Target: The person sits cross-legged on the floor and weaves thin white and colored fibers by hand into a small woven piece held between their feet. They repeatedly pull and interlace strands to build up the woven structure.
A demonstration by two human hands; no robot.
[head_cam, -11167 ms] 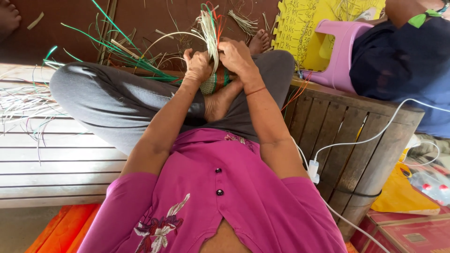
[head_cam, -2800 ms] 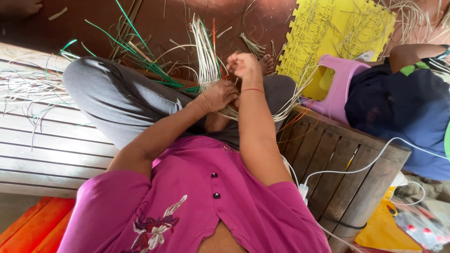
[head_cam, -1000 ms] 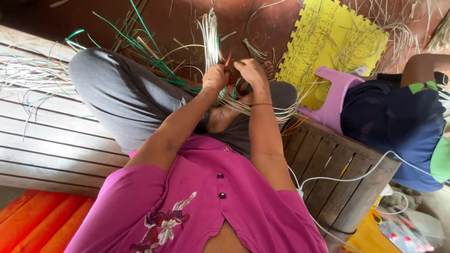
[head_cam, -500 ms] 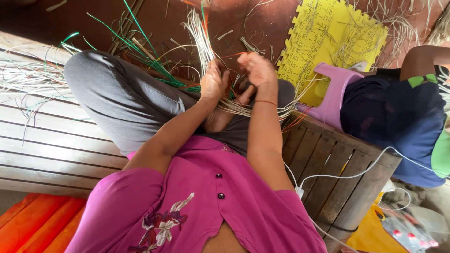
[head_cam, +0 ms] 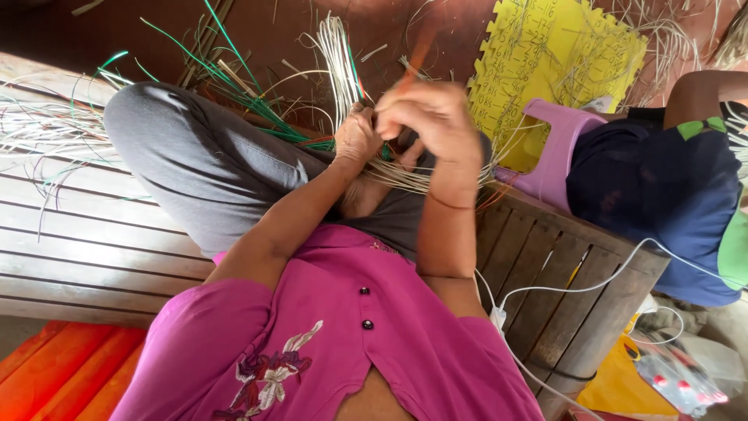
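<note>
Both hands grip the bundle of pale reed strips (head_cam: pixel 343 62): left hand (head_cam: pixel 357 134) clamps its base, right hand (head_cam: pixel 432 117) pinches strands just beside it. Strips stand upright above the crossed legs (head_cam: pixel 210 168), near a yellow foam mat (head_cam: pixel 545 70).

Left hand (head_cam: pixel 357 134) grips a bundle of pale straw strips (head_cam: pixel 340 58) standing upright above the crossed knee. Right hand (head_cam: pixel 431 118), blurred, closes on strands just beside it. Green strips (head_cam: pixel 234 70) fan out leftward. Yellow foam mat (head_cam: pixel 557 62) and pink stool (head_cam: pixel 555 148) lie to the right.

Left hand (head_cam: pixel 357 134) clenched; right hand (head_cam: pixel 432 117) blurred, seemingly pinching.
</note>
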